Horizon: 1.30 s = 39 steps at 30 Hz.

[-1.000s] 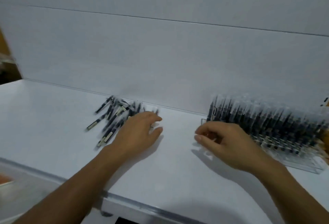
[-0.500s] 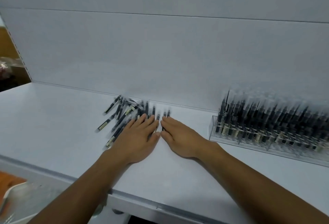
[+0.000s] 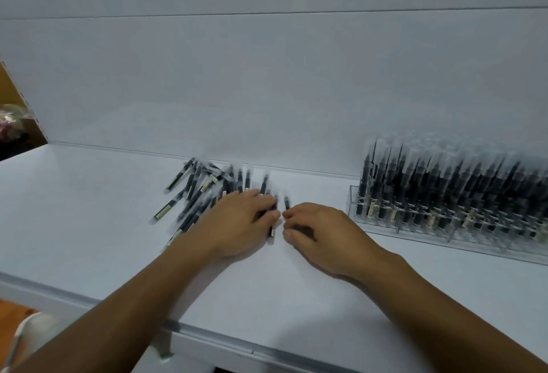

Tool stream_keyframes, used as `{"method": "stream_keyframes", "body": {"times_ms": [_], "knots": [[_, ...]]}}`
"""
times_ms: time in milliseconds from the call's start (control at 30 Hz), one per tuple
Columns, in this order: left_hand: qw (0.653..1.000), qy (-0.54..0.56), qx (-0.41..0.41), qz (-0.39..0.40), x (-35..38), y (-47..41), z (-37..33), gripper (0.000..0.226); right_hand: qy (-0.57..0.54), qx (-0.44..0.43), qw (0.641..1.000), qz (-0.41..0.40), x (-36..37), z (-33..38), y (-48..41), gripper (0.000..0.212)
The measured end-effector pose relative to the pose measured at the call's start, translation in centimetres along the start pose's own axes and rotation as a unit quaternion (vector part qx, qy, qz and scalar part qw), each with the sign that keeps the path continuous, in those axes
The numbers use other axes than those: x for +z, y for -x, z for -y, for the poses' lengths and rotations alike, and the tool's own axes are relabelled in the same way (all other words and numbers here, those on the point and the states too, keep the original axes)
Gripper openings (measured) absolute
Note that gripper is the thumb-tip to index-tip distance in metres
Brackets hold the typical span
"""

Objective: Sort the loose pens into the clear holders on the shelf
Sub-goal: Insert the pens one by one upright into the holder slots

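Note:
Several loose black pens (image 3: 192, 191) lie in a heap near the back wall of the white shelf (image 3: 89, 209). My left hand (image 3: 237, 224) lies on the right side of the heap, its fingers bent over a few pens (image 3: 271, 229). My right hand (image 3: 320, 233) is just beside it, with fingers curled and fingertips and thumb closing on a single pen (image 3: 286, 203) that sticks out beyond them. At the right stands the clear holder (image 3: 353, 209), packed with upright black pens (image 3: 444, 194).
The shelf's front edge (image 3: 207, 334) runs across below my forearms. A white back wall (image 3: 267, 91) closes the shelf behind the pens. Beyond the left end lies a dark gap with a plastic-wrapped item (image 3: 12, 123).
A second ago my right hand was by the holder; it moved left to meet my left hand at the heap. Both hands lay flat, and now their fingers have curled over pens.

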<state>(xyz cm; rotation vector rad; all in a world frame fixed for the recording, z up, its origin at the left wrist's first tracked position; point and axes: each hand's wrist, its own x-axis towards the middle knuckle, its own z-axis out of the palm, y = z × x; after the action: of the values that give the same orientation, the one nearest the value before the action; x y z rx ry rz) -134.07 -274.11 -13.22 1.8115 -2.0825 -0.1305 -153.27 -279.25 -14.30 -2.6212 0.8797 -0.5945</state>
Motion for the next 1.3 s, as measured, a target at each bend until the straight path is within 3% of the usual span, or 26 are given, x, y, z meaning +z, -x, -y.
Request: {"method": "stream_keyframes", "body": {"times_ms": [100,167,400,567,767,1000,1133,1300], "knots": [[0.998,0.01,-0.046,-0.038,-0.8,-1.0,0.0,0.023,0.012,0.027,0.999,-0.022,-0.6,-0.3,0.1,0.016],[0.996,-0.036,-0.07,-0.033,-1.1,-1.7,-0.1,0.033,0.016,0.041,0.999,-0.024,-0.9,-0.4,0.3,0.012],[0.972,-0.123,-0.169,0.104,-1.5,-4.7,-1.9,0.041,0.033,0.074,0.997,-0.004,-1.4,-0.4,0.4,0.015],[0.961,-0.077,-0.203,0.169,-1.8,-6.1,-2.2,0.036,0.064,0.101,0.993,0.003,-1.2,-0.4,0.5,0.016],[0.95,-0.034,-0.246,0.188,-2.0,-6.6,-2.1,0.036,0.111,0.122,0.986,-0.002,-1.7,0.1,0.5,0.022],[0.973,-0.005,-0.215,0.086,-1.7,-4.1,-2.9,0.025,0.14,0.155,0.977,0.045,-3.1,1.0,1.1,0.017],[0.974,0.16,-0.158,-0.01,-1.7,-2.2,-3.2,0.036,0.088,0.157,0.984,0.01,-4.8,0.4,3.0,0.015],[0.921,0.374,-0.073,-0.079,0.1,-1.5,-6.4,0.007,-0.004,0.133,0.989,-0.072,-8.1,-1.8,7.6,0.006]]}}
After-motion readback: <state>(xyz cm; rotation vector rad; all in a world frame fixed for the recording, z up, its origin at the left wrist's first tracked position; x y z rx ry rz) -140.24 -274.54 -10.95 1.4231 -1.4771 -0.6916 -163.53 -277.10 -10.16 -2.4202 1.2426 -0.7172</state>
